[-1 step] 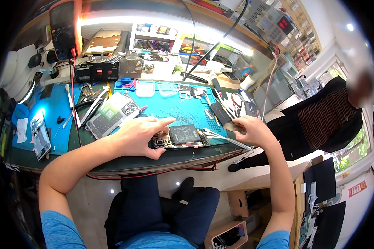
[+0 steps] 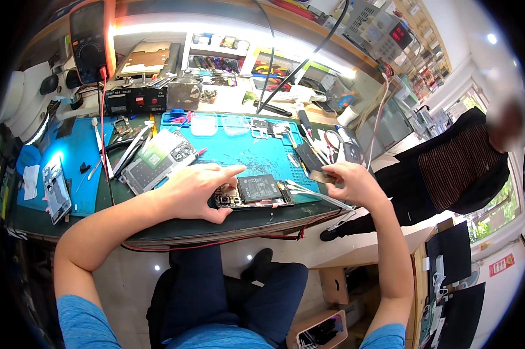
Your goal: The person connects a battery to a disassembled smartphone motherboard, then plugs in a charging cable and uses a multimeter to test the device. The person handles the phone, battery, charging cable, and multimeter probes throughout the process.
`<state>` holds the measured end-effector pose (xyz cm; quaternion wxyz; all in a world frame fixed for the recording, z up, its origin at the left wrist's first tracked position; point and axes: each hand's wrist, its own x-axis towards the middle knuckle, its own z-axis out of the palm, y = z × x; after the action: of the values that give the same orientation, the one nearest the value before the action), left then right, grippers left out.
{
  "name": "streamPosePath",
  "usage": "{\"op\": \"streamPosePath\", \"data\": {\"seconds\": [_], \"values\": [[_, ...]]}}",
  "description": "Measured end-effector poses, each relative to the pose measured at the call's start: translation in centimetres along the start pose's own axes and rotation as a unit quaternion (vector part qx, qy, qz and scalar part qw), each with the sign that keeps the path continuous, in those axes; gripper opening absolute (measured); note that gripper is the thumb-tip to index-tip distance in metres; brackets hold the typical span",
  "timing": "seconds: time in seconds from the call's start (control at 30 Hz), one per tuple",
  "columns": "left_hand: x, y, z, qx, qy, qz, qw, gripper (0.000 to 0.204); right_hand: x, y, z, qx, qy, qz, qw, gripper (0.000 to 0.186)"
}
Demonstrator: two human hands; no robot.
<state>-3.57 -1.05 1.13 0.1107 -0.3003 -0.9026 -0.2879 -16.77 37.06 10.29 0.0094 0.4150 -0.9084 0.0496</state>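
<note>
An opened phone (image 2: pixel 283 200) lies at the bench's front edge, with its black battery (image 2: pixel 259 188) and camera modules bared. My left hand (image 2: pixel 201 189) grips the phone's left end, thumb on the near edge and fingers over the far side. To the right of the phone, my right hand (image 2: pixel 351 181) pinches a small flat brownish piece (image 2: pixel 318 176), whose exact kind I cannot make out. This piece is held near a black flat part (image 2: pixel 311 158) and the white cables (image 2: pixel 318 194). A phone back cover (image 2: pixel 158 161) rests tilted beyond my left forearm.
A blue mat (image 2: pixel 227 152) covers the bench, with clear plastic trays (image 2: pixel 204 124) at its back. Another phone frame (image 2: pixel 56 192) lies at the left, near tweezers (image 2: pixel 102 145). A multimeter (image 2: pixel 90 43) hangs at upper left. A person (image 2: pixel 454 157) stands at the right.
My right hand has shifted very slightly left with the brownish piece. My left hand and the phone have not visibly moved.
</note>
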Motion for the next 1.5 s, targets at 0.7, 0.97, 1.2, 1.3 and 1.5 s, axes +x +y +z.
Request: {"op": "streamPosePath", "data": {"seconds": [0.7,0.97,1.2,1.3,1.5], "values": [[-0.3,-0.1,0.6,0.038,0.016,0.029,0.999,0.090,5.2,-4.0,6.4,0.214,0.016,-0.114,0.970,0.067],[-0.7,-0.1,0.7,0.069,0.026,0.062,0.995,0.089,5.4,-4.1,7.0,0.195,0.026,-0.151,0.969,0.068],[-0.8,0.0,0.5,0.071,0.005,0.072,0.995,0.088,5.2,-4.8,6.5,0.189,0.013,-0.143,0.971,0.065],[-0.7,0.0,0.2,0.065,-0.006,0.074,0.995,0.088,5.3,-4.6,6.1,0.176,0.009,-0.141,0.974,0.063],[-0.8,-0.1,0.1,0.057,-0.016,0.067,0.996,0.088,5.7,-4.7,5.9,0.185,-0.020,-0.132,0.974,0.059]]}}
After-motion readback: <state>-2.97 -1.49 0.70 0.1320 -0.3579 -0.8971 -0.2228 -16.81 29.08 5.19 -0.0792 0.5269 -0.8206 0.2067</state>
